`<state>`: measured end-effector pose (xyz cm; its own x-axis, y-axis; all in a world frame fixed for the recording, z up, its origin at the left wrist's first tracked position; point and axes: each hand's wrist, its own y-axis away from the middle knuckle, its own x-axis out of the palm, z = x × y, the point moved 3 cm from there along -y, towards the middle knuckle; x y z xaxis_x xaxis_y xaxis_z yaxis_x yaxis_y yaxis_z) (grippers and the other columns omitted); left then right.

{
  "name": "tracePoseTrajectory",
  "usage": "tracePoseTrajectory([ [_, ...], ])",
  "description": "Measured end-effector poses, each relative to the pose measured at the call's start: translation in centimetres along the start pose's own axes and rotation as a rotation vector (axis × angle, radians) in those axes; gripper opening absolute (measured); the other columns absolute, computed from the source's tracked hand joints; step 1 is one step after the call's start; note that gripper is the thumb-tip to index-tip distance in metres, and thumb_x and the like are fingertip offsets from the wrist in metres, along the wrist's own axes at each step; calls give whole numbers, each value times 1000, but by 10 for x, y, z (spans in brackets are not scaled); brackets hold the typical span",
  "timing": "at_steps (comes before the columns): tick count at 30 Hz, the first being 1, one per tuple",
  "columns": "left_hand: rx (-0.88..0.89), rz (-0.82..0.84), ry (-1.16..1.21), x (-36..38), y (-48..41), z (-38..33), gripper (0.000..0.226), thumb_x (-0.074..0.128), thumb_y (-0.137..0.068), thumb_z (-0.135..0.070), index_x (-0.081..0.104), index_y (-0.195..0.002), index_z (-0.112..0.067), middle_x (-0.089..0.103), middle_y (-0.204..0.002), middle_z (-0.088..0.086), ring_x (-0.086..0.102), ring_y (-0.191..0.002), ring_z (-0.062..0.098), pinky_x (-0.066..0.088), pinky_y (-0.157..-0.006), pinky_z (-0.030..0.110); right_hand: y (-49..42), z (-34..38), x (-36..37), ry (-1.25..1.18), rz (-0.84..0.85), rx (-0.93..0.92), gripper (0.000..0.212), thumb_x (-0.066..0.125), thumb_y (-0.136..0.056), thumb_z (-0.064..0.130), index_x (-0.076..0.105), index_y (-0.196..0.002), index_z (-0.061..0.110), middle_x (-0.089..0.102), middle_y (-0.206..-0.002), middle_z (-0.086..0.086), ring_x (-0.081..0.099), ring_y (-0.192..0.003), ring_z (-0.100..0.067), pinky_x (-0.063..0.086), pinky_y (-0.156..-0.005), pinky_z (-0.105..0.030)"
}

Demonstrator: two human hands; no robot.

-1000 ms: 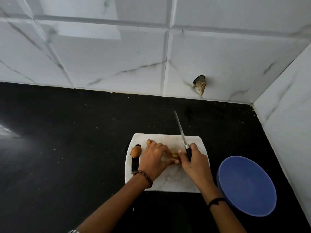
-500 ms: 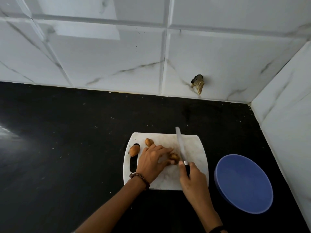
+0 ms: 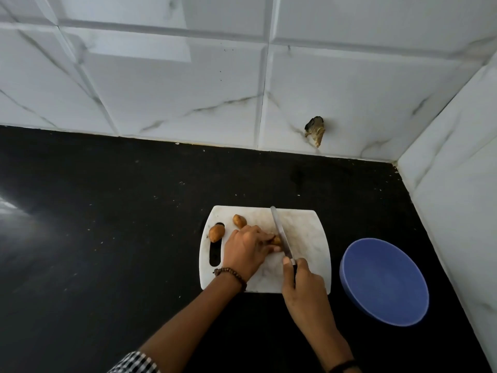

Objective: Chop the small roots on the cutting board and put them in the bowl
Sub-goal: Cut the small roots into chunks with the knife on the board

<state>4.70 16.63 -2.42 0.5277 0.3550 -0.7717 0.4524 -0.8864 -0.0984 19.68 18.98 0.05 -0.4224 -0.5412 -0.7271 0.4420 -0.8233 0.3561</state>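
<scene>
Entry, both grips. My left hand point(image 3: 247, 249): fingers curled down over one small root point(image 3: 276, 240), pressing it to the white cutting board point(image 3: 304, 230); the hand hid most of that root, and only its brown right end showed past my fingertips. My right hand point(image 3: 304, 286): closed round the dark handle of a knife point(image 3: 279, 230), blade pointing away from me and lying against the exposed end of the held root, just right of my left fingertips. Left of my left hand and beyond it: two loose roots point(image 3: 216, 233) on the same board, apart from each other, the nearer one lying over the far end of the board's handle slot point(image 3: 215, 254). Right of my right hand: a blue bowl point(image 3: 384, 281) on the black countertop point(image 3: 107, 238), just beside the board's right edge but clear of it; the knife and my right hand stood between the held root and the bowl. Far beyond both hands: a white tiled wall point(image 3: 188, 98) bearing a broken patch point(image 3: 315, 130). On my left wrist, a beaded bracelet point(image 3: 231, 274); on my right wrist, a dark band point(image 3: 341, 367); at the left forearm's near end, a checked sleeve point(image 3: 134, 363).
</scene>
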Motion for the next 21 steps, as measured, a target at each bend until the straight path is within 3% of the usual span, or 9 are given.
tracePoseTrajectory([
  [3,0,8,4,-4,-1,-1,19,66,-87,-29,72,-104,-24,69,-101,-6,60,-97,11,49,-87,30,-2,5,4,111,1,3,30,28,-106,45,48,-105,22,60,-82,5,62,-70,-6,51,-62,-20],
  [8,-79,37,36,-1,2,-1,19,69,-84,-27,71,-102,-19,69,-102,-4,63,-96,12,52,-86,29,3,10,8,222,-18,-19,31,29,-107,39,44,-118,14,49,-75,7,49,-60,-4,34,-49,-17],
  [12,-98,17,75,2,7,-3,15,69,-84,-21,71,-97,-14,71,-100,-2,66,-95,13,53,-84,27,6,9,12,259,-12,-14,34,29,-107,39,42,-124,13,53,-85,1,56,-70,-11,45,-60,-24],
  [15,-69,11,99,1,7,-6,16,70,-84,-15,71,-100,-12,71,-100,2,66,-95,15,54,-87,31,3,10,10,266,30,1,34,31,-107,38,39,-129,12,50,-89,1,53,-73,-11,41,-60,-23],
  [21,-23,26,89,6,3,-2,17,70,-83,-12,75,-99,-16,68,-93,1,65,-87,19,55,-81,38,-2,13,8,280,55,33,34,34,-107,37,41,-127,11,56,-98,-5,61,-84,-17,50,-71,-29],
])
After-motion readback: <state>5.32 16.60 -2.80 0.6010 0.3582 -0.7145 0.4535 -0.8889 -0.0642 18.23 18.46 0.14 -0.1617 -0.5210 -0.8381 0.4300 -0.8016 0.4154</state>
